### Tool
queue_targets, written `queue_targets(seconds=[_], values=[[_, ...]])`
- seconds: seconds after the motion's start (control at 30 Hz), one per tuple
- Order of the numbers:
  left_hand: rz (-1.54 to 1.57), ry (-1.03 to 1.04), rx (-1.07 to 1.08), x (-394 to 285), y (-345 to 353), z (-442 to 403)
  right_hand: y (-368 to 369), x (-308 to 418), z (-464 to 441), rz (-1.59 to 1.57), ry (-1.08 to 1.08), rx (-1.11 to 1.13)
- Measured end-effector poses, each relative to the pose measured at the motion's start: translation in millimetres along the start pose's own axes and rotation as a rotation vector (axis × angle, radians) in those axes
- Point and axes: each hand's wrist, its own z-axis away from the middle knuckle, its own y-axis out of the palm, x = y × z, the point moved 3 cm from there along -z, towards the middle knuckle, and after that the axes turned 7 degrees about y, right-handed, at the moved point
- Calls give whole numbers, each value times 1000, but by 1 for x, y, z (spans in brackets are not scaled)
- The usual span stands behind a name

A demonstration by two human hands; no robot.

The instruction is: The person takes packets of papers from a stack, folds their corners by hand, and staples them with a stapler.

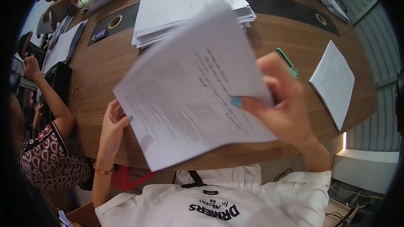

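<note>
Printed sheets of paper [176, 113] are held up between my two hands, tilted over the table's near edge. My left hand [111, 130] pinches their left edge, thumb in front and fingers behind. On the right side, my right hand [286, 101] grips the sheets with its thumb laid across the print; it is somewhat blurred. How many sheets I hold, I cannot tell. Behind them stands a tall stack of printed paper [176, 8], partly covered by the raised sheets. A green box cutter or similar slim tool [288, 63] lies just beyond my right hand.
A smaller paper stack [334, 84] lies at the right on the wooden table [97, 101]. A small blue item [99, 35] rests near a round cable hole [115, 22]. Another person's arm [52, 96] is at the left, beside a black box [59, 80]. More papers [65, 46] lie beyond.
</note>
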Motion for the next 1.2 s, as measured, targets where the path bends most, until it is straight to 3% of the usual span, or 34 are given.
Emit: queue_targets(seconds=[0.07, 0.13, 0.33, 0.43, 0.53, 0.7, 0.77, 0.87, 0.97, 1.0, 1.1, 1.2], values=[[214, 241, -138, 1, -3, -9, -12, 34, -12, 75, -258, 121], [227, 282, -154, 27, -34, -41, -21, 46, -21, 129, -416, 161], [235, 628, -251, -11, -24, -80, -44, 1, -36, 61, -537, -20], [204, 733, -242, -19, 4, -80, -52, -57, -19, -59, -390, -322], [157, 790, -221, -29, 28, -86, -54, -81, -15, -110, -293, -402], [90, 677, -184, -22, 20, -95, -61, -98, -13, -206, -152, -371], [226, 642, -135, -10, 10, -97, -61, -105, -17, -240, -138, -364], [329, 569, -123, -2, -4, -98, -53, -106, -22, -11, -34, -316], [466, 466, -110, 4, -7, -96, -42, -97, -30, -216, 22, -353], [494, 446, -105, 3, -6, -96, -43, -96, -30, -147, -12, -354], [420, 470, -224, 3, -15, -95, -38, -81, -29, -80, -13, -379], [-24, 781, -286, 16, -38, -103, -30, -70, -37, -86, 33, -466]])
